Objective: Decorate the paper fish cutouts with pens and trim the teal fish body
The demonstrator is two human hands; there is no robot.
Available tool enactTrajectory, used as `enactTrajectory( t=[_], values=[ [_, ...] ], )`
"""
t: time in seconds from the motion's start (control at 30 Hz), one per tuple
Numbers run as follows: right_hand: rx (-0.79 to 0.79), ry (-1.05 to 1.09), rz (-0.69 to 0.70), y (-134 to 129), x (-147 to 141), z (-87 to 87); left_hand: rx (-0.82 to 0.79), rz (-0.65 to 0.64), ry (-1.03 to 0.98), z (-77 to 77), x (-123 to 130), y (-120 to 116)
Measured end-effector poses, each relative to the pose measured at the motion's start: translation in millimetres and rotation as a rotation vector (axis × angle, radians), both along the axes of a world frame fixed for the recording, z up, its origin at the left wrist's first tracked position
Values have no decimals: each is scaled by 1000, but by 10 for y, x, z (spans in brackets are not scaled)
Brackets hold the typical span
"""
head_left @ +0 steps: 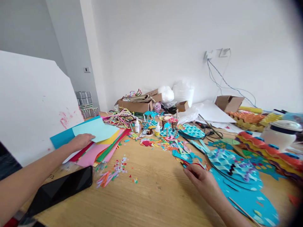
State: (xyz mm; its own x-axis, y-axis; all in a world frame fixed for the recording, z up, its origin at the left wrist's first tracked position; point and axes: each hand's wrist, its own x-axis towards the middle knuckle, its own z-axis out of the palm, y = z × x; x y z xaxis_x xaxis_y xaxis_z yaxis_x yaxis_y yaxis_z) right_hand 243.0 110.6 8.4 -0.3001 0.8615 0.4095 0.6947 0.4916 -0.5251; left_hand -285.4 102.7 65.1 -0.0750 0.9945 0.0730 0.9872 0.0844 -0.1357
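Note:
My left hand (pixel 82 142) is closed at the near edge of a light blue sheet of paper (pixel 99 128), on top of a fanned stack of coloured paper (pixel 93 154). A darker blue sheet (pixel 62 138) sticks out to the left of it. My right hand (pixel 197 175) is bent over the table, thumb and fingers drawn together. Thin red and dark pieces show by its fingertips; what it grips, if anything, is hidden. Beyond it lie blue paper scraps (pixel 186 156). On its right is a layered blue paper piece with wavy strips (pixel 227 164).
A black phone (pixel 62 189) lies at the front left, near small paper snippets (pixel 118 168). Two glue bottles (pixel 157 130) stand mid-table among small paper decorations. A cardboard box (pixel 136 105) is at the back; a white lidded jar (pixel 281 134) and painted egg trays (pixel 267 149) stand right.

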Motion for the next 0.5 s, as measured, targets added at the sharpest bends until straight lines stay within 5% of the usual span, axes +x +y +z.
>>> enactTrajectory(
  t=[0.5],
  values=[
    [-22,8,11,-1,-6,13,422,247,-107,657,106,94]
  ],
)
